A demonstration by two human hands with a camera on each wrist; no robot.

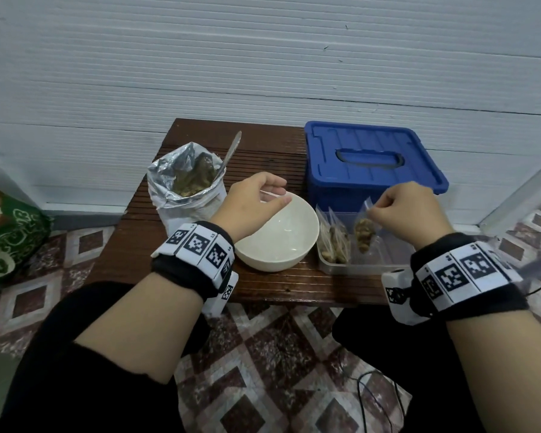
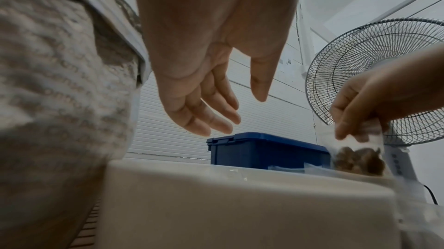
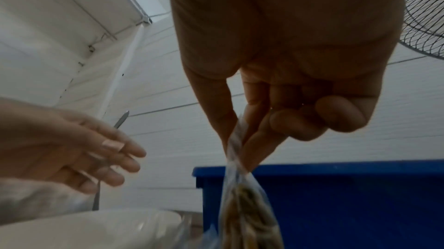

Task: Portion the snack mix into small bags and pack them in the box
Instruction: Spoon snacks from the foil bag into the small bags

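At table's 3 o'clock, right hand (image 1: 402, 210) pinches filled bag (image 1: 364, 231) over tray (image 1: 366, 267); left hand (image 1: 252, 200) spread, empty; two bags (image 1: 333, 239) packed, bowl (image 1: 278, 235) empty, box (image 1: 372, 160) shut.

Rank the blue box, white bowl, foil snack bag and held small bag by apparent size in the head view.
1. blue box
2. white bowl and foil snack bag: look alike, unranked
3. small bag, pinched by the right hand
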